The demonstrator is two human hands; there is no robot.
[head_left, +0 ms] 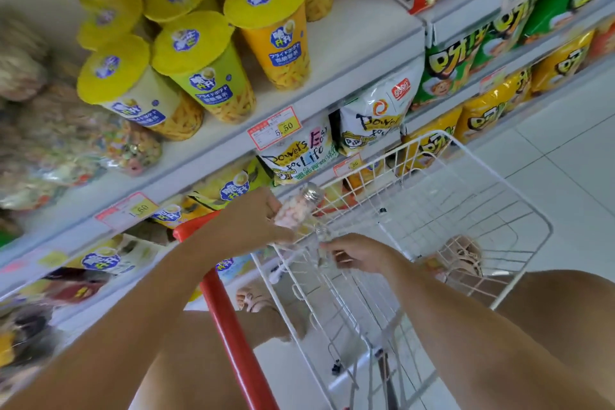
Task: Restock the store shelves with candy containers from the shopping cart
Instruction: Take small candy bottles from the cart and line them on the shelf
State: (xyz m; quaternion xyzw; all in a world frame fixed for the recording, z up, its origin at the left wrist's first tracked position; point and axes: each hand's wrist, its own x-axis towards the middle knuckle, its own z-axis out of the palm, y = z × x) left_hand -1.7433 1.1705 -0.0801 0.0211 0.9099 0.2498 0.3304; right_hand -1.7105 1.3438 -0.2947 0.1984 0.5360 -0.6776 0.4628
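Now left hand [263, 220] curled round a clear candy bottle [301, 208] of pink-and-white sweets with a silver cap, held over the near corner of the white wire shopping cart [449, 196]. Right hand [359, 253] just beside, fingers curled at something clear and blurred; grip impossible to tell. Red cart handle [229, 319] under the left forearm. Beyond, white store shelf [349, 53] carrying yellow-lidded snack cups [199, 63].

Reaching forward, the left hand [263, 216] curls round a clear silver-capped bottle of pink candy [298, 210], the right hand [361, 255] just beside its fingertips, fingers curled, grip blurred.
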